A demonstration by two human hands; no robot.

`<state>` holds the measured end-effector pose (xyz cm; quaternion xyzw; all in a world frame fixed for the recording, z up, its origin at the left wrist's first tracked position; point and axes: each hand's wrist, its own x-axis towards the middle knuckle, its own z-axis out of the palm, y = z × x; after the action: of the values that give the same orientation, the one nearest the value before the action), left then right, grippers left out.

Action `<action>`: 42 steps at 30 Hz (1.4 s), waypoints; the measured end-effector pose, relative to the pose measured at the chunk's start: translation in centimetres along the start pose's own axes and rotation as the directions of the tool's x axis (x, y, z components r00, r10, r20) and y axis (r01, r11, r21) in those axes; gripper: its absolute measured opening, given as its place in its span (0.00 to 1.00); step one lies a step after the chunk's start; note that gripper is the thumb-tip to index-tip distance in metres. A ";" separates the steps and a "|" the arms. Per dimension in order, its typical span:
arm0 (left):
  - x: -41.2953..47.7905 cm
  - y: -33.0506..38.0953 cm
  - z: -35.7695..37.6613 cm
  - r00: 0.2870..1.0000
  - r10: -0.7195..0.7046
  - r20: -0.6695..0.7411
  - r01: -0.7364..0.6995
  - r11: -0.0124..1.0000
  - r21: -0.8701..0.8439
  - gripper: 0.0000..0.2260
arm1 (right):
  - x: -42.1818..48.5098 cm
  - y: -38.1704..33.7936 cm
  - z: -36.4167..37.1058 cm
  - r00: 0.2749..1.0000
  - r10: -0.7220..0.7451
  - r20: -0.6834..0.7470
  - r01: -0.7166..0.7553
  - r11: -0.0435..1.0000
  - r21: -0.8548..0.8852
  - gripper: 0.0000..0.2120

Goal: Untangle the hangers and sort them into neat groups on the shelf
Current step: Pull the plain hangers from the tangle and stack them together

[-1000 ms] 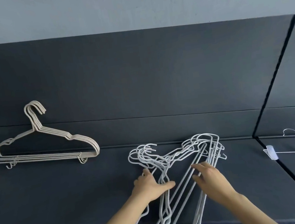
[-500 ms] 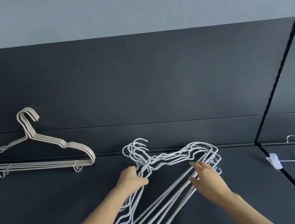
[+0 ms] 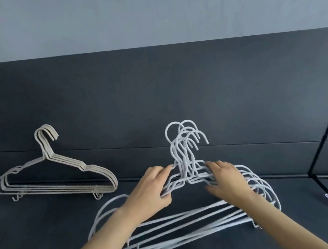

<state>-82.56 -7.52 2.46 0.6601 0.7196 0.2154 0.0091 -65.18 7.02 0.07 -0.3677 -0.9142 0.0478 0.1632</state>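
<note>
White hangers (image 3: 185, 177) bunched, shelf (image 3: 37, 237) middle.
Left hand (image 3: 147, 192), right hand (image 3: 228, 182) each grip their shoulders; beige hangers (image 3: 62, 190) toward left edge.

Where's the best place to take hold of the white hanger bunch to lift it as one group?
Probably best to grip the white hangers at the necks just under the hooks, coming from above on the near side. The wires bunch tightly there, while the shoulders and bottom bars fan apart. The left hand and right hand hold the shoulders either side of that spot.
</note>
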 end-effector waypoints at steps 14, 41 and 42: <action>2.4 -2.3 2.8 0.991 -0.134 0.017 0.135 0.972 -0.191 0.27 | -0.3 1.1 0.9 0.998 0.063 0.024 -0.066 0.980 0.187 0.13; 1.4 -1.4 4.7 0.971 -0.230 -0.058 0.230 0.973 -0.005 0.33 | -1.6 0.2 0.9 0.991 0.122 -0.051 -0.121 0.992 0.029 0.29; 1.4 -1.1 4.8 0.974 -0.221 -0.052 0.223 0.974 0.045 0.34 | -1.8 0.0 0.7 0.988 0.152 0.030 -0.154 0.987 0.041 0.35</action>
<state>-82.37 -4.75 -1.90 0.5703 0.7941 0.2100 -0.0006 -64.15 5.76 -1.03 -0.4325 -0.8842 0.0850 0.1548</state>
